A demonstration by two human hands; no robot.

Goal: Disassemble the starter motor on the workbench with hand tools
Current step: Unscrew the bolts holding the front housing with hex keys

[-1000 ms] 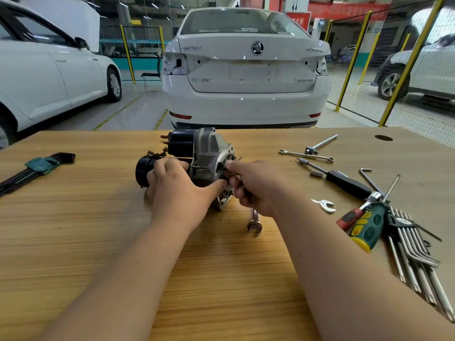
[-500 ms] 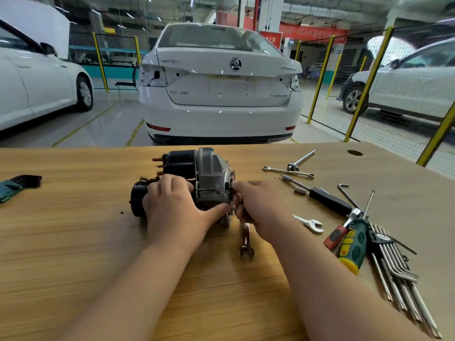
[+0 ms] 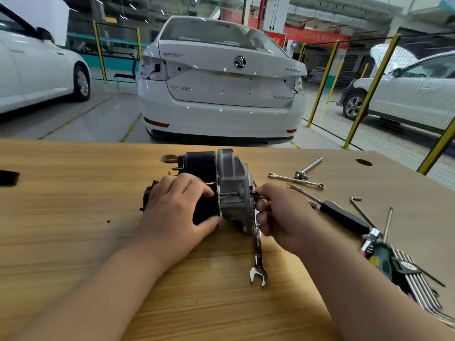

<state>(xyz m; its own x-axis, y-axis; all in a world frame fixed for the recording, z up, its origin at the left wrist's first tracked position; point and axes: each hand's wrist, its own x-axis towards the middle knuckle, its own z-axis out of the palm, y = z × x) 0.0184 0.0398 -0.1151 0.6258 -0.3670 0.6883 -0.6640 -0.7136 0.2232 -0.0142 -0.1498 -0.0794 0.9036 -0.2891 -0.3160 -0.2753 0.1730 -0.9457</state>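
Wooden surface carried everything. Starter motor lay on its side between the two sets of fingers, black barrel leftward, grey housing rightward. Left hand: fingers wrapped over the barrel, thumb underneath, gripping it firm. Right hand: fingers curled, thumb and forefinger seemingly pinching the end of the long bolt where it left the housing; contact too small to confirm. Combination wrench lay just below the right fingers, upper end hidden by them, so touching or not could not be told. Risks, as judged: a round barrel could roll if the left grip slackened; a freed bolt could slip the pinch and run off among the tools; the housing might part suddenly and spill inner pieces; the wrench could be knocked by the right wrist. Counts: one motor, two hands, one combination wrench, and, beyond and right of the right fingers, one thin wrench, one T-handled driver, one black-handled screwdriver, one loose hex key, one hex-key set.
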